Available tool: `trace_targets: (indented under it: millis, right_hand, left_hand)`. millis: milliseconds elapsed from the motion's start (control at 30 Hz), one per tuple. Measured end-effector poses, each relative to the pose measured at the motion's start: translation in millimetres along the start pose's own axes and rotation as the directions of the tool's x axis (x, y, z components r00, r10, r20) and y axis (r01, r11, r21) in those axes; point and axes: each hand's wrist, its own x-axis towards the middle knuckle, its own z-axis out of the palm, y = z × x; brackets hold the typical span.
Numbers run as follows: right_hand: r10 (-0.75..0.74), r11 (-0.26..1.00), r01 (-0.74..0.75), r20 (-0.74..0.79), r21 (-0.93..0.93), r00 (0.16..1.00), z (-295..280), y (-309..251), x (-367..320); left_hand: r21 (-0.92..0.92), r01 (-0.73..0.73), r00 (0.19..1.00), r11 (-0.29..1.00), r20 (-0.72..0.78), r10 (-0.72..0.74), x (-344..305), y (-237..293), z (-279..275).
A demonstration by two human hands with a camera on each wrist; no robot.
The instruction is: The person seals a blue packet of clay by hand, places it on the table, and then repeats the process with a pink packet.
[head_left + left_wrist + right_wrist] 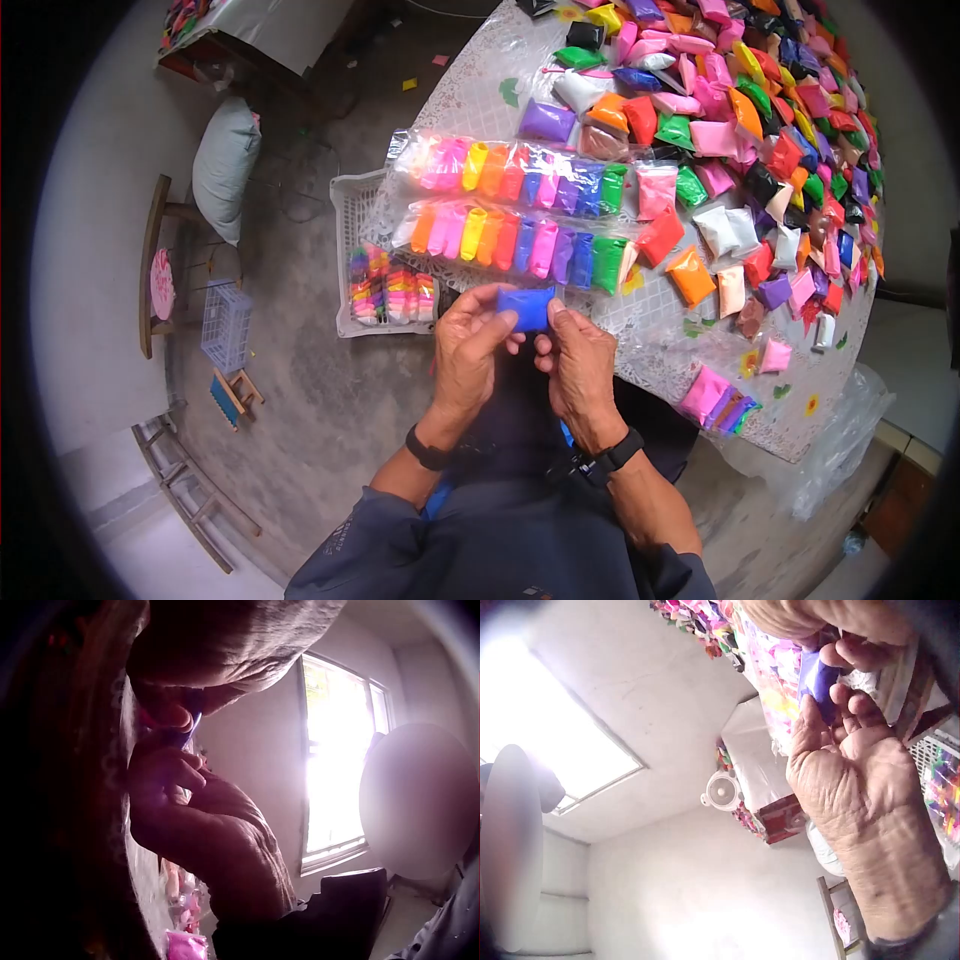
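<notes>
Now, blue packet (530,308): left hand (468,345) and right hand (582,370) pinch opposite ends, probably straightening it.
Bagged packet row (543,250): just beyond the fingers (480,299); adding there would want one grip loosened.

Bagged packets (492,240) stand just beyond the right hand (583,368), and a heap of packets (760,130) blocks the way farther right. A hand could pass left over the floor (335,400), nearer than the white basket (342,270).

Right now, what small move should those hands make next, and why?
Perhaps lay the blue packet by the nearer row: the left hand and right hand both pinch it, and similar packets lie side by side there.
</notes>
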Motion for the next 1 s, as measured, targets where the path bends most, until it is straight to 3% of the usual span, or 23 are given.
trace_targets:
  millis: [367, 500, 667, 1000]
  right_hand:
    - [-0.008, 1.000, 0.008, 0.010, 0.012, 1.000, -2.8, 3.3, 9.5]
    - [-0.019, 0.999, 0.019, 0.002, -0.037, 1.000, -1.0, 1.8, 8.7]
    - [-0.050, 0.990, 0.053, 0.031, -0.127, 0.998, -0.4, 1.5, 7.5]
    - [-0.038, 0.992, 0.041, 0.032, -0.116, 0.999, -2.1, 0.9, 8.1]
  left_hand:
    - [-0.193, 0.096, 0.993, 0.976, -0.046, -0.107, 13.9, -5.1, -5.7]
    - [-0.176, 0.118, 0.991, 0.977, -0.045, -0.128, 16.2, -5.1, -5.8]
    - [0.016, 0.081, 0.996, 0.997, -0.045, -0.080, 15.8, 2.1, 2.4]
    - [0.143, 0.147, 0.987, 0.979, -0.088, -0.135, 19.3, 10.7, 9.4]
